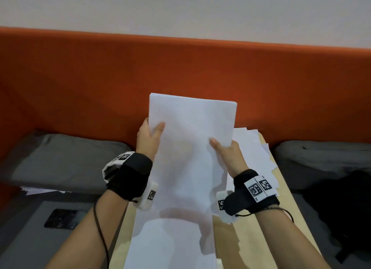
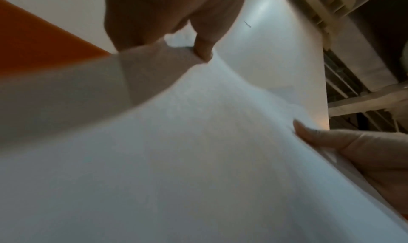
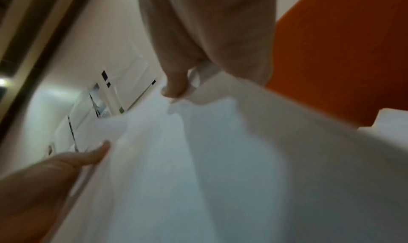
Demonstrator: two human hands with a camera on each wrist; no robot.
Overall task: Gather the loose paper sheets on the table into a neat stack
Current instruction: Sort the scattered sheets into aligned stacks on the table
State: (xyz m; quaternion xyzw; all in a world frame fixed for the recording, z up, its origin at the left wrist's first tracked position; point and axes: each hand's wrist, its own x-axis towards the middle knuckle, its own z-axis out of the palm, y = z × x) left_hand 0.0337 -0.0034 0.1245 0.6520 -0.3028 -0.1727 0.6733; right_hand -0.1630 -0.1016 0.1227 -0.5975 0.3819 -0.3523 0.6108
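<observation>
Cushions come first on our left: a grey cushion (image 1: 66,158) below the orange backrest (image 1: 100,78), with a dark phone (image 1: 61,218) on a grey surface nearer us. Next, our left hand (image 1: 148,138) clamps the left edge of the paper stack (image 1: 190,158), thumb on the front face, the other fingers behind and hidden from the head camera. The stack is held up off the worktop (image 1: 261,238), over its middle, top edges nearly flush. Our right hand (image 1: 226,150) grips the stack's right edge the same way, thumb pressed on the front sheet. Beyond it, loose sheets (image 1: 255,148) lie fanned and overlapping across the worktop's far right corner, some hanging past its right edge. Farthest right sit another grey cushion (image 1: 321,158) and a black bag (image 1: 341,208).
</observation>
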